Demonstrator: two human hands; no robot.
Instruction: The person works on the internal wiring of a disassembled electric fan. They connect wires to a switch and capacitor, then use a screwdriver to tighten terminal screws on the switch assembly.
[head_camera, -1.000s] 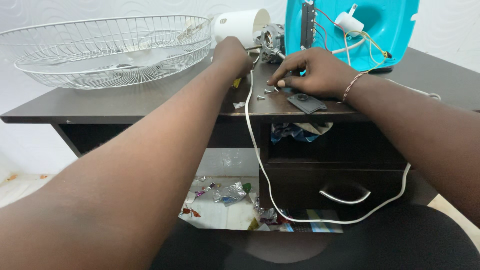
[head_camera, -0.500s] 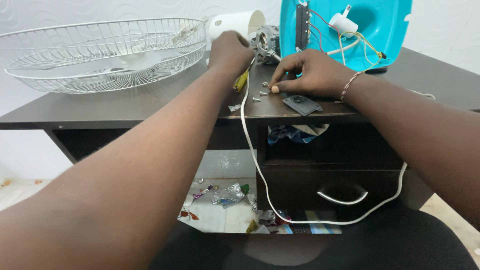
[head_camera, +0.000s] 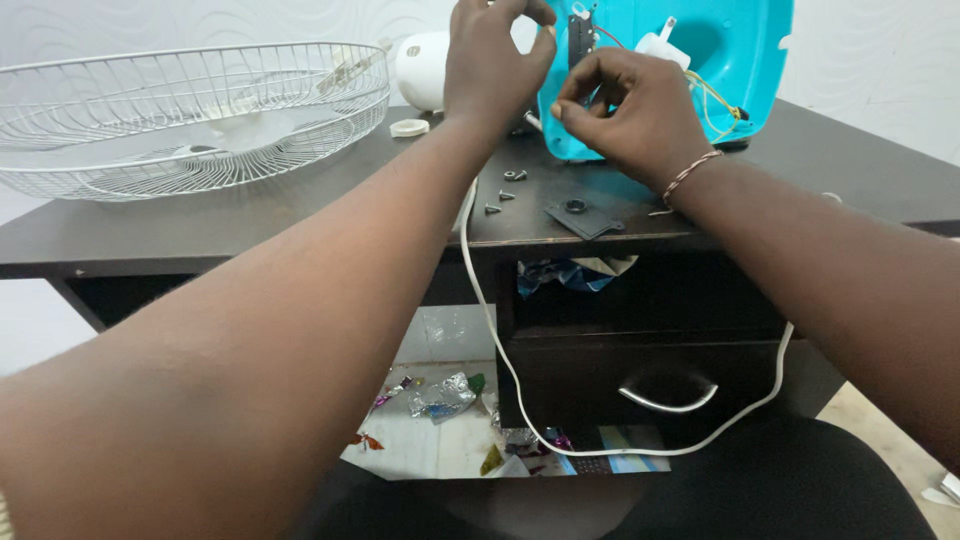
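Observation:
My left hand (head_camera: 495, 60) is raised at the left edge of an upright teal fan housing (head_camera: 740, 60), fingers curled; what it holds is hidden. My right hand (head_camera: 630, 110), with a bracelet on its wrist, pinches a small screw at its fingertips right against the housing, below a dark switch block (head_camera: 580, 35). A white capacitor (head_camera: 660, 45) with coloured wires sits inside the housing. Three loose screws (head_camera: 508, 188) and a small black plate (head_camera: 585, 215) lie on the dark desk (head_camera: 200, 225) below my hands.
A white wire fan guard (head_camera: 190, 110) lies on the desk's left half, with a white motor cover (head_camera: 420, 70) and a white ring (head_camera: 408, 127) beside it. A white cord (head_camera: 480, 300) hangs past a drawer (head_camera: 668, 395). Foil wrappers (head_camera: 440, 395) litter the floor.
Both hands have lifted off the desk up to the teal housing. My right hand has left the screws and black plate. The yellow screwdriver seen earlier in my left hand no longer shows.

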